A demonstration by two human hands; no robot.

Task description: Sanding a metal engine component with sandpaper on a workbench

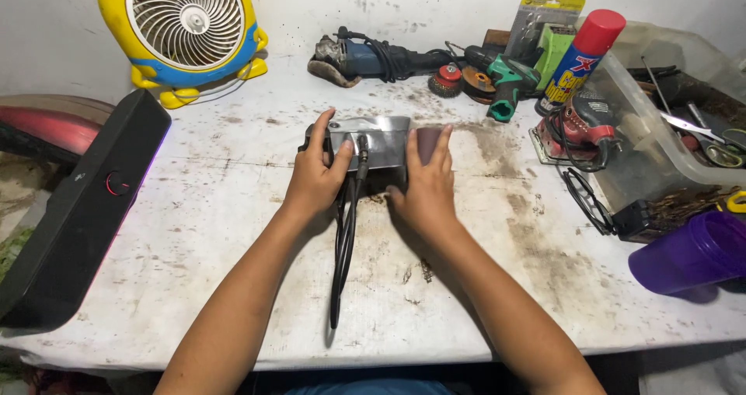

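In the head view, a small metal part [371, 142] with black cables [343, 240] running from it toward the near edge lies mid-table on the stained white table [233, 232]; the left hand [315, 174] grips its left end with fingers curled over the top, while the right hand [426, 185] presses a dark reddish piece of sandpaper [428, 142] against its right end, fingers flat and together. Far left stands a yellow fan [186, 30], at the left edge a black speaker [78, 208], along the far edge an angle grinder [365, 57] and a green drill [509, 80], and to the right a red-capped spray can [583, 57], a red sander [579, 131], a clear plastic bin [668, 139] and a purple cup [691, 255].
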